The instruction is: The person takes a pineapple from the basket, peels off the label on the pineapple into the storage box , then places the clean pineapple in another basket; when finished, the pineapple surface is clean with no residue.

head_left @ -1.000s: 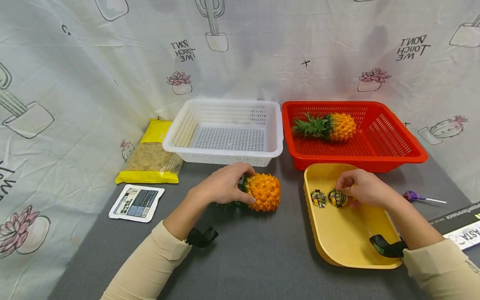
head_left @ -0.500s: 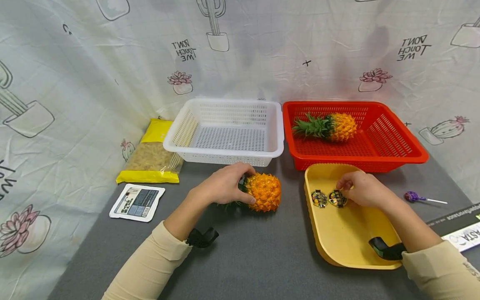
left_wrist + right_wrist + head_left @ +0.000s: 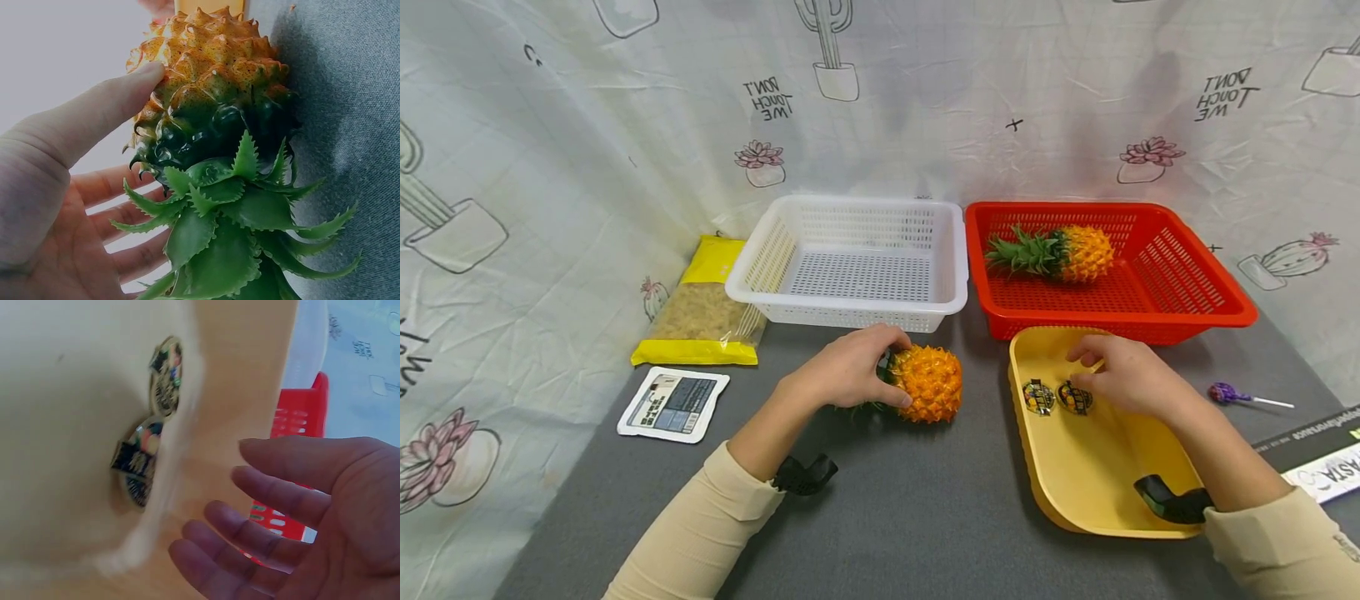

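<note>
In the head view my left hand (image 3: 853, 367) holds an orange toy pineapple (image 3: 928, 385) lying on the grey table, with its leaves mostly hidden under the hand. The left wrist view shows the thumb (image 3: 147, 76) on the spiky skin and green leaves (image 3: 222, 244) below. My right hand (image 3: 1123, 372) hovers over a yellow tray (image 3: 1105, 492), fingers loosely bent with nothing between them. Two round badge-like pieces with dark printed bands lie side by side in that tray: a left badge (image 3: 1038, 398) and a right badge (image 3: 1074, 398), the right one just beside the fingertips.
Behind stand a white basket (image 3: 857, 315) and a red basket (image 3: 1195, 321) holding another pineapple (image 3: 1084, 252). A yellow bag (image 3: 700, 321) and a white labelled pack (image 3: 673, 406) lie left. On the right are a purple lollipop (image 3: 1225, 392) and a pasta box (image 3: 1318, 446).
My right hand has let go of the right badge and lifted slightly, its fingers spreading. The badge now lies flat beside the other. My left hand and its pineapple have stayed put.
</note>
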Motion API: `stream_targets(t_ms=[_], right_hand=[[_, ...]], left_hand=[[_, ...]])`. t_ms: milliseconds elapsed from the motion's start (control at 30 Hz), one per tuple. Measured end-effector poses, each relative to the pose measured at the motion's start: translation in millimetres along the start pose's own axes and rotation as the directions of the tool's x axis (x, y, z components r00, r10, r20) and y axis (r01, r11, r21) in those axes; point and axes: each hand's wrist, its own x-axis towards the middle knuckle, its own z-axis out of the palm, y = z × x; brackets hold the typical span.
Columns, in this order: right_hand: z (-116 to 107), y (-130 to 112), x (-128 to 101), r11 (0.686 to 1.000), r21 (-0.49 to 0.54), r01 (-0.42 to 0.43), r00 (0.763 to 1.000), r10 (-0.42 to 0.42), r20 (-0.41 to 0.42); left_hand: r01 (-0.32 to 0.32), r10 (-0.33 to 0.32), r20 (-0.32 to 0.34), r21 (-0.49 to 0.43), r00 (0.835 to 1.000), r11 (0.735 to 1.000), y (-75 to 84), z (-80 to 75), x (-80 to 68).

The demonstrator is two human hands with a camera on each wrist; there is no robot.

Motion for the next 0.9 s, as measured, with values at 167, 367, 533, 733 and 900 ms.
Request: stream_targets(t_ms=[167,367,533,733,900], right_hand=[[-1.1,-13.3,-1.9,0.997,0.063,0.037,0.997,-0.033,-0.063],[-0.3,-29.7,-4.2,0.990,0.114,0.078,0.991,-0.065,-0.116],[-0.2,-43.6,-3.8,0.984,0.161,0.081,0.991,-0.063,-0.114],[1.7,-61.9,-0.9,0.968,0.225,0.111,0.989,-0.086,-0.116],[4.4,-77.2,2.9,0.953,0.277,0.126,0.990,-0.104,-0.095]], left_hand=[[0.001,-0.001,-0.010,-0.006,1.000,1.000,-0.7,-0.4,-0.4],[-0.006,0.006,-0.010,-0.003,1.000,1.000,-0.1,0.3,0.8],[-0.002,0.002,-0.008,-0.003,1.000,1.000,-0.5,0.9,0.7],[-0.005,0.004,-0.011,-0.023,1.000,1.000,-1.0,0.4,-0.5],[-0.009,0.009,-0.011,-0.024,1.000,1.000,-0.9,0.8,-0.8]])
